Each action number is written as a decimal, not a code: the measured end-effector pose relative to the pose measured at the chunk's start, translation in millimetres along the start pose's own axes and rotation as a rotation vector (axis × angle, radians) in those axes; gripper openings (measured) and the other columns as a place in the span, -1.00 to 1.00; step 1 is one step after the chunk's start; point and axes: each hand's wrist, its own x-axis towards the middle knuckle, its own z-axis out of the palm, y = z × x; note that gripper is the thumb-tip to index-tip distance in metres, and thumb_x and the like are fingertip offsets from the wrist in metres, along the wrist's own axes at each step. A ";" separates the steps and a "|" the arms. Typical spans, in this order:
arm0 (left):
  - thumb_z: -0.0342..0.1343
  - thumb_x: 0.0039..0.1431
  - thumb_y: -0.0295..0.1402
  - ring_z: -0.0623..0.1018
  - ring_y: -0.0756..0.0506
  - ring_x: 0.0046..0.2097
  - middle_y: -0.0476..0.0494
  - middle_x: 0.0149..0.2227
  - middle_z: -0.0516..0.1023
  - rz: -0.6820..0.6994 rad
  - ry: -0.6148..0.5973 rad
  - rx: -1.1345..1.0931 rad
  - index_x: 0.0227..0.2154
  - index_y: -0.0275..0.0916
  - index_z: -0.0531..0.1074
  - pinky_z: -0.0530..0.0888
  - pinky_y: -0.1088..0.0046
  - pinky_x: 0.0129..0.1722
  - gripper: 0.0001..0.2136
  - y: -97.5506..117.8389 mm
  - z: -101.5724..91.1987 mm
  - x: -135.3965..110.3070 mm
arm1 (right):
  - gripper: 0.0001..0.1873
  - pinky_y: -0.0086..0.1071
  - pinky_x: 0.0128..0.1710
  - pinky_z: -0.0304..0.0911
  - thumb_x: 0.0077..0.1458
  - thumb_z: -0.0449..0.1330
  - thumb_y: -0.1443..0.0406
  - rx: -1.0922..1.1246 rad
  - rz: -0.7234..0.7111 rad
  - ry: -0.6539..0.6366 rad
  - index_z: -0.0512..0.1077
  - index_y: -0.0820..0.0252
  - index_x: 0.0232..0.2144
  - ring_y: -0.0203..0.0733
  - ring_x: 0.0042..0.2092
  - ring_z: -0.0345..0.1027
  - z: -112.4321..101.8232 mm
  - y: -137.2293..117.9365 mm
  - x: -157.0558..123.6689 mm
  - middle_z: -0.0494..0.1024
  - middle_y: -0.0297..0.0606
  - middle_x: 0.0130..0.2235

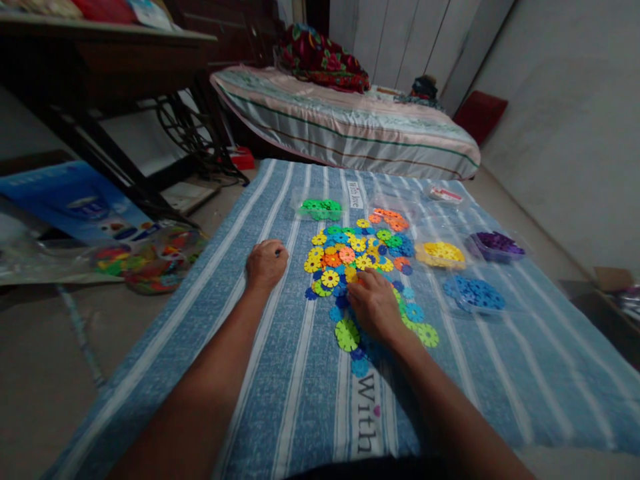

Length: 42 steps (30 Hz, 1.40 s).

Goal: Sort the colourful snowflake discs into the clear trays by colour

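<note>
Before you, the cloth [315, 400] is blue with white stripes and dark lettering [369, 387]. Your loose discs [331, 278] mix yellow, orange, lime, light blue and dark blue. By group, you have green discs [323, 209], orange discs [393, 219], yellow discs [445, 253], blue discs [477, 293] and purple discs [497, 245]. Facing you, the bedspread [340, 123] is pale, pinkish, with green and brown lines; the blanket [325, 60] is red with a floral pattern.

On the worktop [210, 320], loose discs [347, 255] lie spread near the middle; 2 tubs [297, 204] holding discs stand behind them, 3 to their right. Beyond the worktop lies a bed [345, 127]; left, a treadle stand [130, 70].
</note>
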 end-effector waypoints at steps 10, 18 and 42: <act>-0.01 0.07 -0.40 0.57 -0.19 -0.06 -0.22 -0.15 0.63 -0.003 0.001 -0.003 -0.48 -0.21 0.48 0.44 0.28 0.05 -0.84 0.4 -0.3 -0.8 | -0.77 -0.03 0.14 0.12 0.20 0.21 0.17 -0.072 -0.012 -0.176 0.52 0.16 -0.18 0.14 0.22 0.09 2.5 -13.2 17.9 0.42 -0.05 0.07; -0.01 0.07 -0.41 0.57 -0.20 -0.07 -0.22 -0.16 0.63 0.003 -0.002 -0.017 -0.49 -0.21 0.48 0.45 0.25 0.05 -0.84 0.9 -0.5 -1.3 | -0.69 0.01 0.16 0.08 0.23 0.19 0.18 -0.101 -0.068 -0.219 0.49 0.27 -0.09 0.16 0.26 0.05 0.2 -15.2 23.3 0.37 0.03 0.15; 0.01 0.07 -0.41 0.57 -0.19 -0.05 -0.21 -0.13 0.63 -0.008 -0.014 -0.009 -0.46 -0.21 0.50 0.46 0.26 0.06 -0.85 2.1 -2.7 -1.0 | -0.78 -0.18 0.02 0.15 0.32 0.08 0.26 -0.032 -0.252 0.005 0.49 0.20 -0.28 -0.03 0.03 0.24 17.5 14.5 23.2 0.50 -0.09 -0.07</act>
